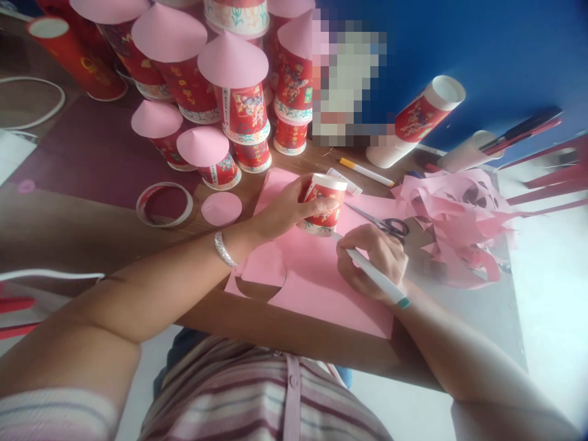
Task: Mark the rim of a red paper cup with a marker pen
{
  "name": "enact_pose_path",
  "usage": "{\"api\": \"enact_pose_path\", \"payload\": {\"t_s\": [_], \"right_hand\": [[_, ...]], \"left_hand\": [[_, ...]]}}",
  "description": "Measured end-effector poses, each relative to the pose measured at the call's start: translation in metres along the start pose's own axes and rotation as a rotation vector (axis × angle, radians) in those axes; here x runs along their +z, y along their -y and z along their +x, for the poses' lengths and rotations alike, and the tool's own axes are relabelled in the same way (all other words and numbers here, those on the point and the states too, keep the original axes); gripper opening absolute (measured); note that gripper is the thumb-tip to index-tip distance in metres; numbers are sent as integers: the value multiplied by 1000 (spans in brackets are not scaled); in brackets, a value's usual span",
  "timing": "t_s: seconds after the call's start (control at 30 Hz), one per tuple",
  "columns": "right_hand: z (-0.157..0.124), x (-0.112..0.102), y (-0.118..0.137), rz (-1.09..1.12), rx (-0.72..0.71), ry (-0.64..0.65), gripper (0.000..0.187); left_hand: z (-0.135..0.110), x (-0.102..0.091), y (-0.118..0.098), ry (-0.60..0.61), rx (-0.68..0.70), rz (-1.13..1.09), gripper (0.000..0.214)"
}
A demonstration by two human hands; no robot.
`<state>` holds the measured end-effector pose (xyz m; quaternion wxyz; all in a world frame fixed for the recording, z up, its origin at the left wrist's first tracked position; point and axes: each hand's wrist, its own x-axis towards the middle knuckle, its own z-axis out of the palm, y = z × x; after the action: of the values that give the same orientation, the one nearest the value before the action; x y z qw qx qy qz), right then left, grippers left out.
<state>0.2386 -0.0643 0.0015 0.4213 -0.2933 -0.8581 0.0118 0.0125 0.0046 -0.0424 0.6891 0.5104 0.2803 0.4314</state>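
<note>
Hands at work over a brown wooden bench [285, 327]. The left hand [291, 208] grips a red-and-white printed paper cup [325, 188], thumb across its side, above a flat pink paper sheet [316, 269]. The right hand [374, 260] is curled around a slender white marker pen with a green end [377, 277], its tip at the cup's lower rim; contact cannot be told. Just beyond the right hand lie dark-handled metal scissors [395, 227]; to its right, heaped pink paper offcuts [459, 208]. Beyond the left hand stand red printed cups with pink paper cones [245, 113].
</note>
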Motion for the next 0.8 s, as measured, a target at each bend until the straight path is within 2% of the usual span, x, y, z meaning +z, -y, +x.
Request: {"api": "enact_pose_path", "payload": {"t_s": [0.27,0.37,0.57,0.8], "right_hand": [[1,1,-1,-22,-26,10,32],[1,2,-1,-38,-19,17,33],[2,4,-3,-30,-15,-57,29],[1,1,0,9,-15,-11,34]], "left_hand": [[2,6,-8,5,31,-18,58],[0,4,-5,-6,-2,-20,57],[-1,1,-1,-22,-32,-35,58],[-1,4,-7,-13,-23,-9,60]]}}
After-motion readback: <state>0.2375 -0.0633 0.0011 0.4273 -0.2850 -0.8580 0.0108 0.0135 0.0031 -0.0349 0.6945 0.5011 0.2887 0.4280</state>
